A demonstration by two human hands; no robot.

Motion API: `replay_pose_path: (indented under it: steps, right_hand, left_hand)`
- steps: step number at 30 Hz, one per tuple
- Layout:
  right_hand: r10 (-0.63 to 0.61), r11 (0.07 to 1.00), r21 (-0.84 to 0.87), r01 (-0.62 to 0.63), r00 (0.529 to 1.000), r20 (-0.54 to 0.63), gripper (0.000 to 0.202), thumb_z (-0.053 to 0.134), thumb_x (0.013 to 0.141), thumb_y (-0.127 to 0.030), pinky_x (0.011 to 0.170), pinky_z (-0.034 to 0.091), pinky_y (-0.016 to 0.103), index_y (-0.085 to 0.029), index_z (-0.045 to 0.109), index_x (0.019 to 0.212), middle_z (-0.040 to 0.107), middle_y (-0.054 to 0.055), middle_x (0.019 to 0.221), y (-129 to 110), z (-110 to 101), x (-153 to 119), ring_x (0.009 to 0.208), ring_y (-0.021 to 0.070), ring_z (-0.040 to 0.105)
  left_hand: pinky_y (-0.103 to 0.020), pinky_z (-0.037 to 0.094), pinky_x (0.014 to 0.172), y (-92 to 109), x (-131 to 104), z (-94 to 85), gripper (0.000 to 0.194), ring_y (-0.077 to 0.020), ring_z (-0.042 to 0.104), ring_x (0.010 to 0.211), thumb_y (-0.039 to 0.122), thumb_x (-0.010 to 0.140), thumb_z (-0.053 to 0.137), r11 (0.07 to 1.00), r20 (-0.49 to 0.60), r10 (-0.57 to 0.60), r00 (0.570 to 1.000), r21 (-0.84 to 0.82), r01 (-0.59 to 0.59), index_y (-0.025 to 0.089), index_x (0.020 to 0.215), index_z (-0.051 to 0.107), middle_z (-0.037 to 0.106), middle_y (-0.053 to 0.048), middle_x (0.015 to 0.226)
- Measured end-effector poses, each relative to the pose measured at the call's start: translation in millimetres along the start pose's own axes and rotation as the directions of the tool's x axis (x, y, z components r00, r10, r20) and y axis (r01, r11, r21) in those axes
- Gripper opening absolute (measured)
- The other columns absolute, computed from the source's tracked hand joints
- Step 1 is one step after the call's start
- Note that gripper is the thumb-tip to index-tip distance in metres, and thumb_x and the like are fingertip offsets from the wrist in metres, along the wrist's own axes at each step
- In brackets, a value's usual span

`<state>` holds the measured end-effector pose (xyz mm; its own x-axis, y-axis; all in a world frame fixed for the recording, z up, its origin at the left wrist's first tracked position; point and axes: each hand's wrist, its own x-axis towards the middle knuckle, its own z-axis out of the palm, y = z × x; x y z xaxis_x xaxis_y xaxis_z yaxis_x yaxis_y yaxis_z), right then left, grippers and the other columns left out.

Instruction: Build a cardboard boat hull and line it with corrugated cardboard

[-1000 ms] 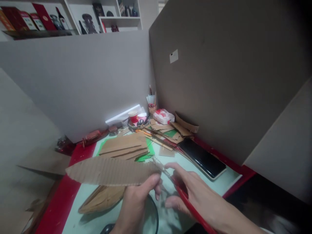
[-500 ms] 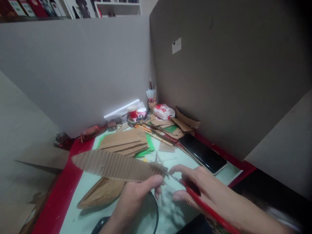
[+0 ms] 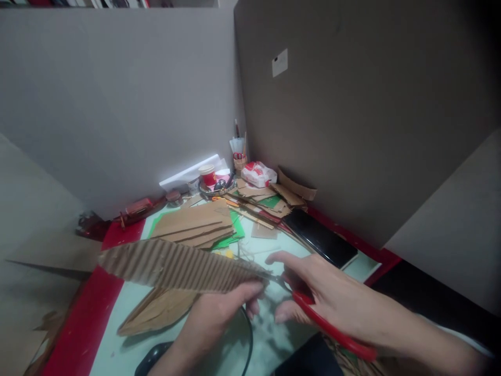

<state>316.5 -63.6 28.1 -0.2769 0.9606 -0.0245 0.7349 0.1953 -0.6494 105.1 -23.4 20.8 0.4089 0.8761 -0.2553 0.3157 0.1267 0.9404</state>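
A long leaf-shaped piece of corrugated cardboard (image 3: 168, 266) is pinched near its right end by my left hand (image 3: 223, 313), thumb on top. My right hand (image 3: 324, 292) grips red-handled scissors (image 3: 332, 329). Their metal blades lie at the cardboard's right tip, close to my left thumb; whether they bite into it is hard to see. Beneath the held piece, a folded brown boat-like cardboard shape (image 3: 156, 313) rests on the table. Thin scraps (image 3: 246, 253) lie just beyond the tip.
Stacked cardboard sheets (image 3: 191, 222) lie on green paper behind. A black tablet-like slab (image 3: 319, 237) is at right. Farther back are a red paper cup (image 3: 207, 175), a white-and-red plastic packet (image 3: 258, 174) and a pen holder (image 3: 239, 163). A dark computer mouse (image 3: 152, 357) sits at lower left.
The view has tilted down a little. The scissors' blades, apart near the cardboard tip before, now look more closed. Both hands keep their holds.
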Motion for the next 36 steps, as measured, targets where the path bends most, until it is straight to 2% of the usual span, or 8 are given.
replay_pose_path:
  steps: [5,10,13,17,22,25,29,36]
  right_hand:
    - [-0.03,0.999,-0.036,0.031,0.999,0.045,0.058,0.053,0.089,-0.065,0.062,0.049,0.031,-0.02,0.061,0.124,0.063,0.004,0.073,3,2,-1,0.07,0.0245,0.062]
    - [-0.028,1.0,0.006,0.027,0.997,0.075,0.043,0.053,0.093,-0.06,0.068,0.049,0.03,-0.027,0.061,0.12,0.063,0.004,0.083,3,3,-6,0.08,0.0242,0.062]
    - [-0.057,0.998,0.04,0.055,0.996,0.063,0.038,0.056,0.094,-0.054,0.069,0.048,0.026,-0.028,0.06,0.12,0.064,0.001,0.078,3,4,-6,0.076,0.0214,0.061]
    - [-0.058,0.998,0.028,0.058,0.998,0.018,0.049,0.064,0.088,-0.054,0.061,0.046,0.026,-0.023,0.054,0.124,0.065,0.0,0.073,4,7,-6,0.07,0.0218,0.06]
    - [-0.04,0.997,0.068,0.038,0.999,0.023,0.042,0.057,0.093,-0.056,0.062,0.044,0.027,-0.024,0.053,0.119,0.067,0.0,0.076,5,13,-10,0.067,0.0203,0.06]
    - [-0.021,0.996,0.089,0.016,0.998,0.055,0.037,0.051,0.095,-0.057,0.057,0.04,0.026,-0.024,0.055,0.112,0.064,-0.001,0.07,6,14,-11,0.061,0.019,0.056]
    - [0.034,0.999,0.018,-0.035,0.998,0.056,0.045,0.049,0.093,-0.063,0.057,0.04,0.027,-0.023,0.057,0.11,0.06,0.001,0.071,11,13,-12,0.063,0.0206,0.055]
    - [0.044,0.997,0.057,-0.047,0.998,0.046,0.047,0.061,0.086,-0.063,0.059,0.039,0.027,-0.023,0.058,0.11,0.055,-0.003,0.068,12,10,-10,0.064,0.0192,0.053]
  left_hand:
    - [-0.028,0.043,0.076,4,-2,-2.7,0.034,-0.0179,0.057,0.066,0.039,0.077,0.067,0.995,0.044,-0.036,0.998,-0.086,0.039,0.022,0.047,0.065,0.062,0.0,0.057]
    - [-0.028,0.046,0.064,2,2,0.4,0.025,-0.0164,0.056,0.058,0.033,0.071,0.068,0.958,0.13,-0.03,0.991,-0.278,0.066,0.018,0.051,0.069,0.062,-0.001,0.055]
    - [-0.029,0.048,0.069,0,4,4.2,0.029,-0.0177,0.057,0.06,0.032,0.073,0.066,0.96,0.121,-0.01,0.993,-0.277,0.044,0.019,0.047,0.068,0.063,-0.002,0.055]
    - [-0.031,0.047,0.081,-1,5,8.2,0.034,-0.0199,0.058,0.063,0.028,0.076,0.064,0.967,0.117,0.027,0.993,-0.255,0.004,0.022,0.043,0.068,0.062,-0.001,0.05]
    - [-0.032,0.045,0.088,-2,6,14.6,0.034,-0.0207,0.06,0.067,0.025,0.077,0.063,0.966,0.111,0.071,0.991,-0.257,-0.04,0.023,0.043,0.07,0.062,-0.002,0.049]
    - [-0.032,0.049,0.078,-5,7,15.3,0.031,-0.0205,0.061,0.065,0.026,0.076,0.064,0.953,0.105,0.079,0.991,-0.301,-0.044,0.018,0.047,0.071,0.064,-0.004,0.052]
    - [-0.029,0.05,0.057,-12,12,7.4,0.023,-0.0183,0.06,0.062,0.035,0.078,0.068,0.913,0.018,0.092,0.996,-0.402,-0.077,0.014,0.071,0.073,0.069,-0.006,0.068]
    - [-0.026,0.053,0.049,-14,16,4.1,0.018,-0.0159,0.059,0.061,0.03,0.081,0.071,0.888,-0.092,0.136,0.987,-0.431,-0.162,0.014,0.073,0.07,0.065,-0.003,0.07]
